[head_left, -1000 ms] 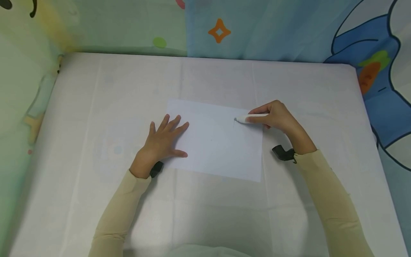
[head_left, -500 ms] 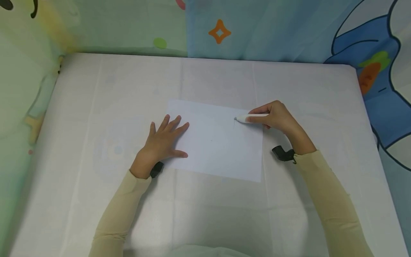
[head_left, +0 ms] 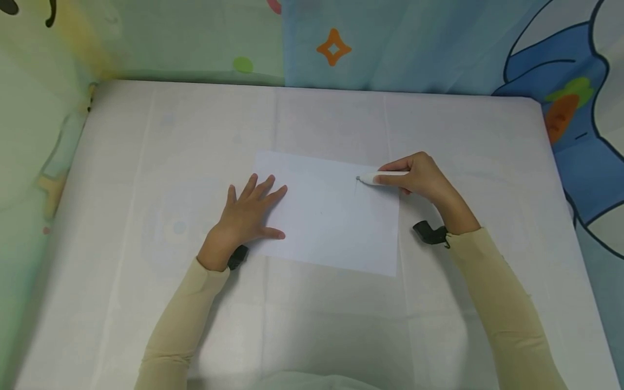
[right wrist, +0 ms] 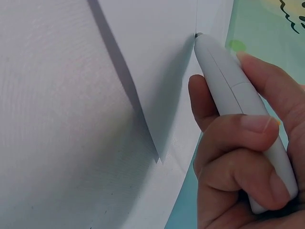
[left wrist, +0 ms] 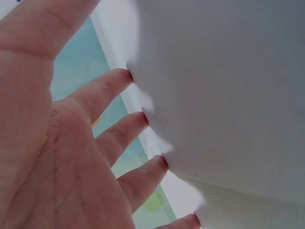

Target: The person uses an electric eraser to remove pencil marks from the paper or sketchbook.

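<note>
From the head camera, the right hand (head_left: 423, 179) has carried the white pen (head_left: 382, 178) a little toward the table's far edge since a second ago, and the faint line under its tip has grown along the paper, so a short stroke is being drawn toward the sheet's far edge. The sheet of paper (head_left: 326, 216) lies mid-table, skewed so that its far right corner sits under the pen hand, and it has not shifted. The left hand (head_left: 246, 216) stays spread flat, fingers straight, resting on the sheet's near left part and holding nothing. The pen's long axis runs nearly parallel to the table's far edge, tip pointing toward the table's left edge and down onto the paper, just inside the sheet's right edge. In the left wrist view, the straight fingertips (left wrist: 125, 76) press the paper (left wrist: 228, 86) down onto the white table cover (left wrist: 248, 210). In the right wrist view, the thumb and curled fingers (right wrist: 238, 162) pinch the pen (right wrist: 238, 100) along its barrel, its dark tip touching the paper (right wrist: 157, 43) at the end of a thin drawn line (right wrist: 197, 16).
</note>
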The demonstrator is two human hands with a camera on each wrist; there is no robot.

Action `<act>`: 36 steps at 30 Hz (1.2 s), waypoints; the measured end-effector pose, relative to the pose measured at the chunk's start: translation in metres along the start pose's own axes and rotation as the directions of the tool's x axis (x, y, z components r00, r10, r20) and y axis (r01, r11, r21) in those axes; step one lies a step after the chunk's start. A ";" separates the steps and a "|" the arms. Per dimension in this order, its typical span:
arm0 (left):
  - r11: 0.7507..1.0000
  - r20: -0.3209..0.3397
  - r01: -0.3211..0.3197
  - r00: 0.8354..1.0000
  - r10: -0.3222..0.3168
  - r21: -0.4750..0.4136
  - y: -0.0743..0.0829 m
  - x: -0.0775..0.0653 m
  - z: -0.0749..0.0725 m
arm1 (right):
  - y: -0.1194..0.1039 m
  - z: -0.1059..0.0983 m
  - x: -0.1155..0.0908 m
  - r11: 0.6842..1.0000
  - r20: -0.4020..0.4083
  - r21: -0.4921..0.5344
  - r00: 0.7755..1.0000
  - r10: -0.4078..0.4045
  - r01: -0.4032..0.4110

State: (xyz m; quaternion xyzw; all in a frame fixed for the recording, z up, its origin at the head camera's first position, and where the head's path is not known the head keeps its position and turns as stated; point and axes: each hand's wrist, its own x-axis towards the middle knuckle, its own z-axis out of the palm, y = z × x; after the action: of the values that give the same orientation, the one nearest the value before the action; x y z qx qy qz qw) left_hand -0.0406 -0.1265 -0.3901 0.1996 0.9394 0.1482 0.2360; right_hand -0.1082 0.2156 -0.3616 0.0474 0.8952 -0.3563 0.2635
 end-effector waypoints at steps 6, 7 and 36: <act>1.000 -0.001 -0.002 1.000 0.002 -0.004 0.000 0.000 0.000 | 0.002 0.000 0.000 1.000 0.000 -0.009 1.000 0.005 -0.005; 1.000 -0.001 -0.003 1.000 0.003 -0.003 0.000 0.000 0.000 | 0.002 0.000 0.000 1.000 -0.003 -0.009 1.000 0.004 -0.004; 1.000 -0.006 -0.005 1.000 0.005 0.006 -0.001 0.000 0.000 | 0.002 -0.002 -0.001 1.000 -0.013 -0.001 1.000 -0.009 0.009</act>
State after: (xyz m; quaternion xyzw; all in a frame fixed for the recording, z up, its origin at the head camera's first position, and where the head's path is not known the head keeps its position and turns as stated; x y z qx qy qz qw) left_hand -0.0409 -0.1272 -0.3903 0.2020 0.9401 0.1466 0.2324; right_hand -0.1076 0.2179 -0.3611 0.0454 0.8973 -0.3568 0.2561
